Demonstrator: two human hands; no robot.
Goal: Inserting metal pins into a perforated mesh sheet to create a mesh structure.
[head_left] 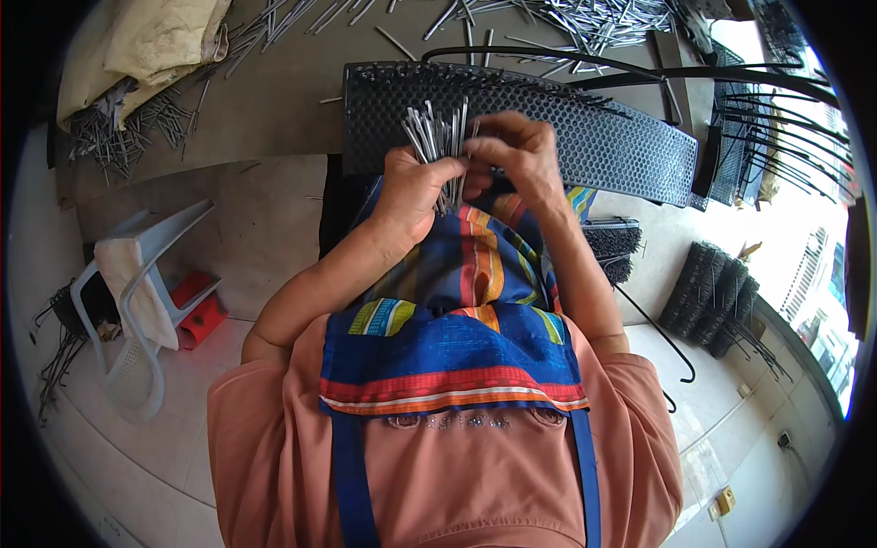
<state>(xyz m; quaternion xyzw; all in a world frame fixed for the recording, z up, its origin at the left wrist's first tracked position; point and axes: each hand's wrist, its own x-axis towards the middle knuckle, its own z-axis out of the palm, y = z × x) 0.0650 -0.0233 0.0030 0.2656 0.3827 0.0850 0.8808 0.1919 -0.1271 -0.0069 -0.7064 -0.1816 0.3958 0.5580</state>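
Note:
My left hand point(413, 189) is closed around an upright bundle of thin silvery metal rods point(437, 132), whose tips fan out above the fist. At the bundle's right side, my right hand point(519, 155) has its thumb and fingers curled in, slightly smeared by motion. A thin rod seems pinched at its fingertips, though most of it is hidden. Both hands are above my lap, in front of a long, curved black panel with honeycomb holes point(603, 151). Short black pieces point(402, 73) line the panel's far edge. A blue apron with coloured stripes point(438, 356) covers my front and lap.
Loose metal rods point(603, 23) lie heaped on the table point(265, 114); another pile point(123, 142) sits by a tan sack point(151, 41). Long bent black rods point(548, 57) cross above the panel. A grey plastic chair point(151, 292) stands left, black bristly bundles point(708, 297) right.

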